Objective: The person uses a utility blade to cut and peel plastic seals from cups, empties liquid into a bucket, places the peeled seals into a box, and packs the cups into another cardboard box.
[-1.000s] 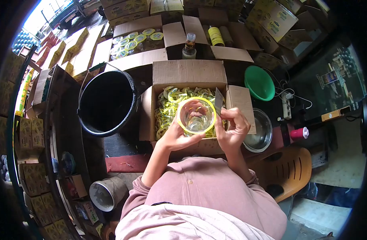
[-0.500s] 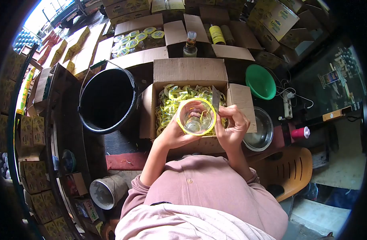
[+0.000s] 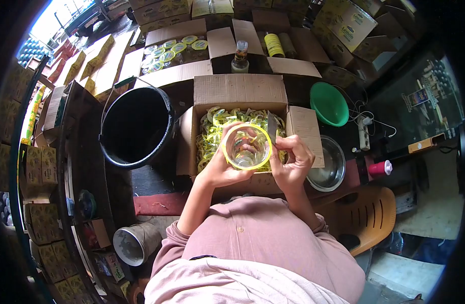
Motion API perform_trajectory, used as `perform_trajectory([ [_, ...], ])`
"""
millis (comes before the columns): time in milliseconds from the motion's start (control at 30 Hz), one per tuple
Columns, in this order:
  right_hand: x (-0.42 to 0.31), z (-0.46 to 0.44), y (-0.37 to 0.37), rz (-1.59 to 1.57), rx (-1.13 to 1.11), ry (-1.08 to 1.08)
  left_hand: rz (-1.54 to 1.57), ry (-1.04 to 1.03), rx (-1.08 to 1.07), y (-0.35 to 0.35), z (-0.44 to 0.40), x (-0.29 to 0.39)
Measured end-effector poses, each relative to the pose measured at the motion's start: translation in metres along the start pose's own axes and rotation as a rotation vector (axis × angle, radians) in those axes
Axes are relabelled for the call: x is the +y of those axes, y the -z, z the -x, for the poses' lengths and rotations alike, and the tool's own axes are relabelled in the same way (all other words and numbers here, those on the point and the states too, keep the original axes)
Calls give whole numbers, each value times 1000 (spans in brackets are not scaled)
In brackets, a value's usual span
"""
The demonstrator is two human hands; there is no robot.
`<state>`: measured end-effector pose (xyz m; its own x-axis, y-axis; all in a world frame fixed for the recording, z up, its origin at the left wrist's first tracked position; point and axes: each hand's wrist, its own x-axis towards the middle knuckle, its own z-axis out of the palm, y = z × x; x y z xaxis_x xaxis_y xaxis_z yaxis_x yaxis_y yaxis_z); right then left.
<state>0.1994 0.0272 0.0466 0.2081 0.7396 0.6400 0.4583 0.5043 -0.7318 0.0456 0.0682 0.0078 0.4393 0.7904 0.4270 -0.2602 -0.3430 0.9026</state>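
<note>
My left hand (image 3: 223,163) is wrapped round a clear cup (image 3: 246,148) with a yellow rim, its open mouth facing up at the camera. In my right hand (image 3: 294,161) a thin grey blade (image 3: 272,127) is pinched between thumb and fingers, its flat part standing up beside the cup's right edge. Right fingertips are close to the yellow rim; whether they touch it I cannot tell. Under both hands stands an open cardboard box (image 3: 237,90) filled with yellow-green and clear plastic strips (image 3: 217,117).
A black bucket (image 3: 136,126) stands left of the box. On the right are a green bowl (image 3: 329,104), a clear basin (image 3: 329,169) and a power strip (image 3: 363,136). Behind stand a glass bottle (image 3: 240,57) and a box of lidded cups (image 3: 177,48). An orange chair (image 3: 366,218) is at right.
The blade has shifted slightly left along the cup's rim, and my right hand has moved a little left with it. My left hand still holds the cup, its fingers now showing at the far side.
</note>
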Motion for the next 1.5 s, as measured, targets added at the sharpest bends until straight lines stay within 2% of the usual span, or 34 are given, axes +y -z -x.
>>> perform_trajectory([
  [133,-4,1,-2,38,7,14,-100,-28,101,-4,2,-4],
  [167,-3,1,-1,40,-4,23,-94,27,96,-2,3,-8],
  [267,3,2,1,18,-36,37,-420,-138,-51,5,3,-1],
  [400,6,1,3,-46,-68,12,-325,-109,-95,5,3,4],
  [500,3,0,3,-40,-31,-5,7,-22,-17,-1,3,0],
  [633,3,1,2,2,96,-37,129,-24,56,-2,2,1],
  [733,5,1,4,30,138,-62,78,-7,56,-3,0,6],
  [867,7,2,5,16,130,-74,206,66,34,-5,0,5],
  [967,8,4,7,85,102,28,219,55,41,-6,0,6],
  [1067,-4,9,1,33,141,-45,188,37,44,-6,-1,2],
  [1100,0,11,2,89,106,23,167,23,39,-6,0,1],
  [1200,-5,13,-2,60,100,3,137,11,36,-7,-2,4],
  [1300,-5,12,-2,174,36,81,110,12,42,-7,-1,1],
  [1400,-8,10,-3,227,39,45,109,22,52,-8,0,1],
  [1500,-7,8,-4,271,57,94,-30,16,59,-5,1,0],
])
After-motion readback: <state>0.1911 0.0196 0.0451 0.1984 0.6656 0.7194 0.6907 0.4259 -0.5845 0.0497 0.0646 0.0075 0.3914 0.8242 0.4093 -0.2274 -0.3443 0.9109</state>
